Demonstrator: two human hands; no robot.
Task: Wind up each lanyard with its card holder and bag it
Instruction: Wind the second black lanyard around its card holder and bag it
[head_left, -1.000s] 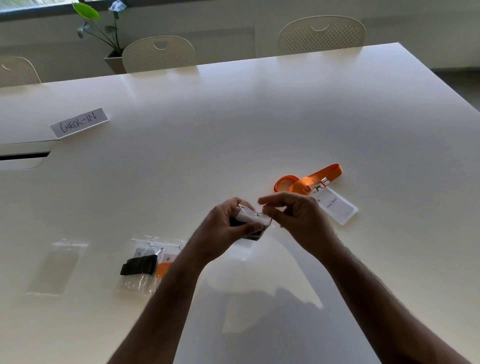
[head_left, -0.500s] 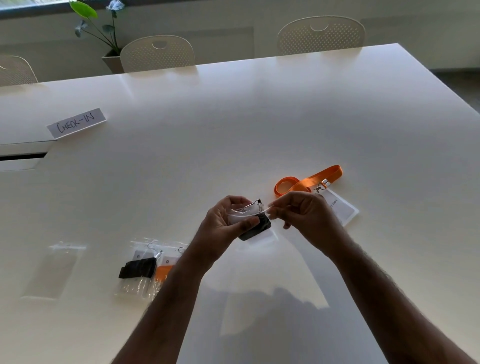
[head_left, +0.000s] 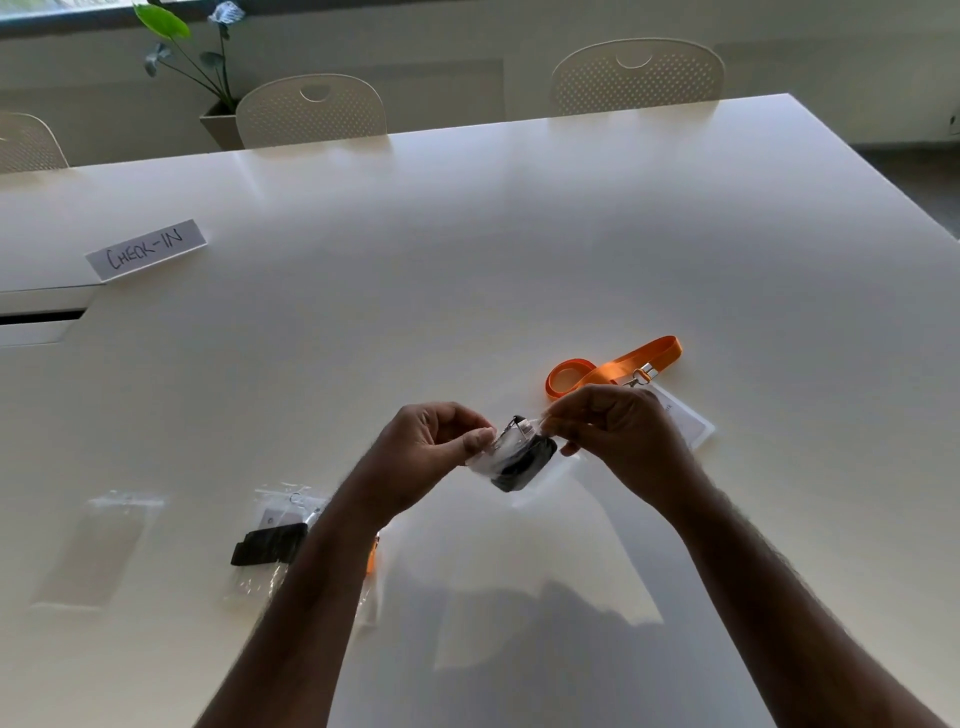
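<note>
clear plastic crinkles between my hands: a small bag (head_left: 511, 457) with a wound black lanyard (head_left: 524, 462) and its card holder inside, held up above the white table (head_left: 519, 249). my left hand (head_left: 415, 457) pinches the bag's left edge between thumb and curled fingers, and my right hand (head_left: 613, 436) pinches its upper right corner by the opening. a metal clip shows at the top of the bundle, just inside the mouth of the bag.

just beyond my right hand an orange lanyard (head_left: 608, 369) lies loose on the table, one end looped, its clip joined to a clear card holder (head_left: 685, 426) that my hand partly hides.

near my left forearm lie two filled bags (head_left: 280, 540), one showing a rolled black lanyard, the other an orange one mostly hidden behind my arm. further left an empty bag (head_left: 98, 551) lies flat.

at the far left of the table a paper strip (head_left: 146, 249) reads "check-in". beyond the far edge stand pale perforated chairs (head_left: 311, 109) and a potted plant (head_left: 208, 62) by the window.
</note>
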